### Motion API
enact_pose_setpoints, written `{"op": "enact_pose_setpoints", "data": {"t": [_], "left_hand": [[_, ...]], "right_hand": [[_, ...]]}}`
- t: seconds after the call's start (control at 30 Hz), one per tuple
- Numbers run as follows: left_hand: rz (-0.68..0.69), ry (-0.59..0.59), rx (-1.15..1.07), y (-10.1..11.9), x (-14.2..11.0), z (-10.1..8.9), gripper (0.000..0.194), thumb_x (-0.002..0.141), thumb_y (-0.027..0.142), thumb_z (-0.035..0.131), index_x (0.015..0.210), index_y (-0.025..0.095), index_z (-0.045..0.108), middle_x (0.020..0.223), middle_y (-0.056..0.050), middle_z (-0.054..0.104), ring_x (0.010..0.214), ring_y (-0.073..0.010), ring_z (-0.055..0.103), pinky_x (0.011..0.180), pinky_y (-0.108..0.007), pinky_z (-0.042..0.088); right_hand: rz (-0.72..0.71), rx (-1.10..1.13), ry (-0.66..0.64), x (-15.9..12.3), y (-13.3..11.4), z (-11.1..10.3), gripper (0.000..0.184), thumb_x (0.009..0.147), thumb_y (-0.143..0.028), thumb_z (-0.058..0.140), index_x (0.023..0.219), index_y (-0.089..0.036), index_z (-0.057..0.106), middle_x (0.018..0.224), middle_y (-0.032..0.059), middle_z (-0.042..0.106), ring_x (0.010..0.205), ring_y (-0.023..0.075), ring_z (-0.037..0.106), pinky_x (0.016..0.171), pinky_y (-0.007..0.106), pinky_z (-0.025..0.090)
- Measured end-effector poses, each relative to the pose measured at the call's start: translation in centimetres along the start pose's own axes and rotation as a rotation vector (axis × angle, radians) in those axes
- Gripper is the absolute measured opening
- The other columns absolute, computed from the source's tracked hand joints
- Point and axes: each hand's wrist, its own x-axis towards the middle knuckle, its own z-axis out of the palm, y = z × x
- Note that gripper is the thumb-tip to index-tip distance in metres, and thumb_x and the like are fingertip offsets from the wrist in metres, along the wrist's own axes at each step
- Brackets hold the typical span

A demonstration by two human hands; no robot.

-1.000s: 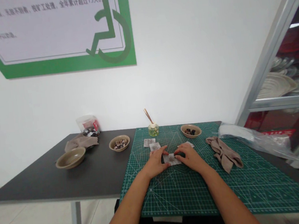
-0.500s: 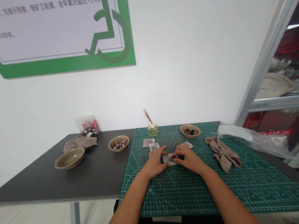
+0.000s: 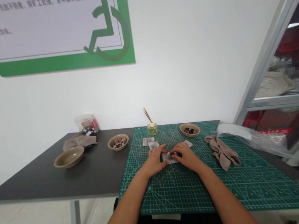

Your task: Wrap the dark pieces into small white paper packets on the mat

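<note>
The left hand (image 3: pixel 154 162), fingers parted, and right hand (image 3: pixel 186 156), grip unclear, touch the patterned square (image 3: pixel 166 157); probably light, soft, best held by edges.

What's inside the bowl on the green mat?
The bowl on the green mat holds a small heap of dark and brown pieces, too small to identify. Only the upper ones show; those underneath, and the bowl's floor below them, are covered.
</note>
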Motion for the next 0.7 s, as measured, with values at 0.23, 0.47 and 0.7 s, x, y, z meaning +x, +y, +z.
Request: {"op": "enact_pose_setpoints", "data": {"t": [0.23,0.47,0.7], "left_hand": [[-0.011,-0.004,0.001,0.19,-0.01,-0.12,0.07,0.068,0.017,0.064,0.132,0.021,0.035,0.115,-0.006,0.059,0.113,-0.025,0.047,0.102,-0.045,0.024],[-0.016,-0.008,0.001,0.1,0.04,-0.11,0.07,0.068,0.018,0.064,0.132,0.022,0.035,0.116,-0.006,0.059,0.114,-0.0256,0.047,0.103,-0.045,0.023],[-0.016,-0.006,-0.012,0.1,0.05,-0.07,0.07,0.068,0.017,0.064,0.132,0.022,0.035,0.115,-0.006,0.059,0.113,-0.0255,0.048,0.102,-0.045,0.024]], "right_hand": [[-0.009,0.018,0.017,-0.1,0.23,-0.06,0.01,0.076,-0.017,0.059,0.085,-0.019,0.065,0.085,0.0051,0.06,0.088,0.0205,0.05,0.083,0.036,0.037],[0.029,0.085,0.033,0.03,-0.04,-0.15,0.012,0.075,-0.011,0.053,0.077,-0.018,0.062,0.082,0.0036,0.056,0.081,0.0176,0.051,0.076,0.033,0.04],[0.039,0.103,0.029,-0.2,0.1,-0.25,0.014,0.074,-0.01,0.054,0.082,-0.017,0.063,0.083,0.0049,0.055,0.083,0.0189,0.051,0.077,0.034,0.041]]}}
